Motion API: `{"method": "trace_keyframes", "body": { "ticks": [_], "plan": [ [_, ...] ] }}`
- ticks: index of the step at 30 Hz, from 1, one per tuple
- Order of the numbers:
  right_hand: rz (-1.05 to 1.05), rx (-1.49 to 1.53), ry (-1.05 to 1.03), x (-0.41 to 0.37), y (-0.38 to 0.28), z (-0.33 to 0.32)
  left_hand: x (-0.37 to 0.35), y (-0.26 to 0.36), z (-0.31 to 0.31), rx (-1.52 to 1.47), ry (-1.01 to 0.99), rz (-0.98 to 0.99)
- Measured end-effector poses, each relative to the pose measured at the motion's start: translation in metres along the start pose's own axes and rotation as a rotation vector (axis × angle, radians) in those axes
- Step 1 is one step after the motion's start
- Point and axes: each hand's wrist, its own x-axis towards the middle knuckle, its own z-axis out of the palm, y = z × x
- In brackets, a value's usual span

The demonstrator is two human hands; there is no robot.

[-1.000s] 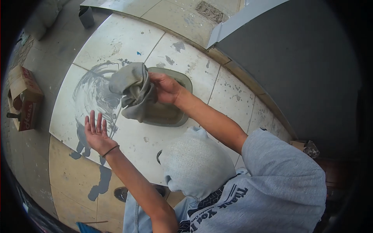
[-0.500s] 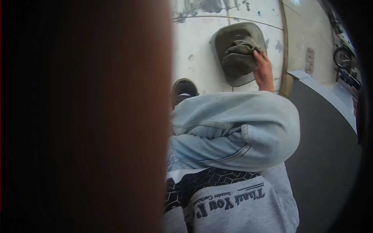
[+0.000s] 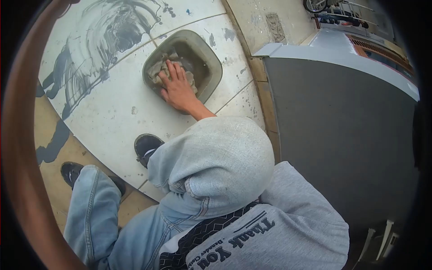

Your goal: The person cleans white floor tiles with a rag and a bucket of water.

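A grey-green basin [image 3: 212, 67] stands on the white tiles with murky water in it. Inside, a crumpled wet cloth [image 3: 155, 69] lies towards the left side. My right hand [image 3: 179, 91] reaches over the basin's near rim and rests on this cloth, fingers spread and pointing away from me. On the left, my left forearm rises close to the camera. Only a sliver of my left hand [image 3: 67, 3] shows at the top edge, so its fingers cannot be made out.
Grey smears [image 3: 123, 33] mark the tiles beyond and left of the basin. A dark grey panel [image 3: 337, 117] with a pale edge stands at the right. My shoes [image 3: 146, 146] are near the tiles' left edge. Bicycle parts [image 3: 316, 4] show at the top right.
The arm that blocked the left half has moved to the far left. My right hand has gone from gripping the cloth's edge to lying spread on it. The view has shifted and turned.
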Motion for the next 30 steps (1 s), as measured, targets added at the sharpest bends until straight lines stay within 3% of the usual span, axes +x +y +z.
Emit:
{"method": "trace_keyframes", "body": {
  "ticks": [4,6,10,12,14,15,18,19,20,22,24,27,30],
  "plan": [
    [0.063,0.115,0.071,0.003,0.011,-0.004,0.014,-0.039,0.086,-0.013,-0.019,0.319],
    [0.134,0.23,0.123,0.004,0.011,-0.011,-0.033,-0.023,0.133,0.039,0.072,0.495],
    [0.224,0.368,0.157,0.005,0.028,-0.013,-0.113,-0.013,0.205,0.18,0.005,0.665],
    [0.275,0.447,0.177,0.004,0.037,-0.018,-0.143,-0.019,0.233,0.231,-0.185,0.67],
    [0.437,0.598,0.344,0.002,0.044,-0.022,-0.162,-0.033,0.262,0.341,-0.173,0.733],
    [0.446,0.575,0.247,-0.003,0.049,-0.028,-0.168,-0.047,0.279,0.347,-0.168,0.738],
    [0.424,0.386,0.251,-0.021,0.048,-0.039,-0.181,-0.068,0.305,0.569,-0.136,0.602],
    [0.394,0.368,0.064,-0.029,0.051,-0.039,-0.183,-0.067,0.304,0.69,-0.19,0.581],
    [0.395,0.364,0.071,-0.035,0.048,-0.034,-0.184,-0.065,0.305,0.81,-0.244,0.559],
    [0.356,0.143,-0.018,-0.043,0.034,-0.022,-0.18,-0.072,0.315,0.813,-0.195,0.562],
    [0.372,0.137,-0.029,-0.042,0.027,-0.021,-0.177,-0.07,0.315,0.711,-0.323,0.39],
    [0.454,0.214,0.005,-0.034,0.023,-0.017,-0.17,-0.067,0.304,0.74,-0.37,0.362],
    [0.44,0.281,-0.006,-0.034,0.019,-0.012,-0.171,-0.077,0.298,0.713,-0.272,0.519]
  ]
}}
